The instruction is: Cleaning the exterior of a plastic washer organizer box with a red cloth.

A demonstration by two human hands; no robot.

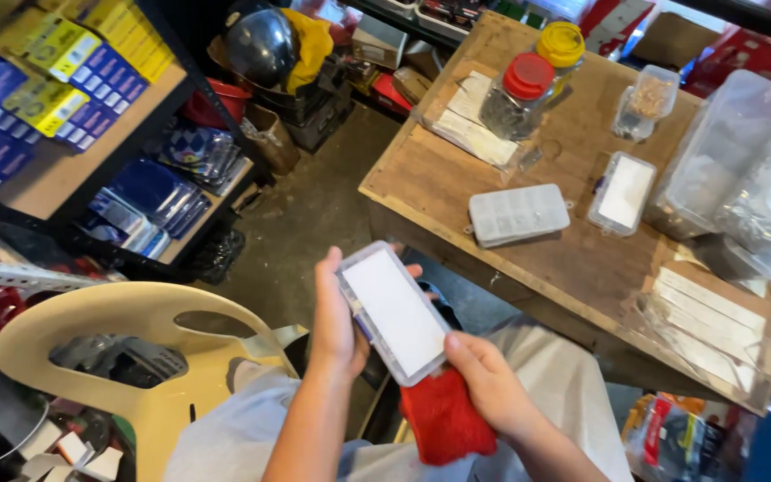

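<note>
- Wooden table point(573, 259) fills the upper right; its far corners run out of the picture.
- Shelving point(64, 170) on the left carries many blue and yellow packets, too small and numerous to count.
- 1 cream plastic chair point(127, 326) stands at lower left, cut off by the bottom edge.
- 2 large clear tubs point(725, 143) sit at the table's right edge, cut by the frame, contents hard to make out.
- 2 jars point(524, 94) stand at the table's far side, 1 red-lidded, 1 yellow-lidded.
- 3 small clear compartment boxes show: 2 on the table point(518, 214) and 1 in hand.
- Held box point(393, 312), flat and rectangular with a white face and clear rim, sits tilted above the person's lap, near the table's front edge.
- Left hand point(336, 321) wraps its long left side, thumb pressed on the rim.
- Right hand point(488, 379) pinches the box's lower corner and lies on a red cloth point(439, 419), partly hiding it.
</note>
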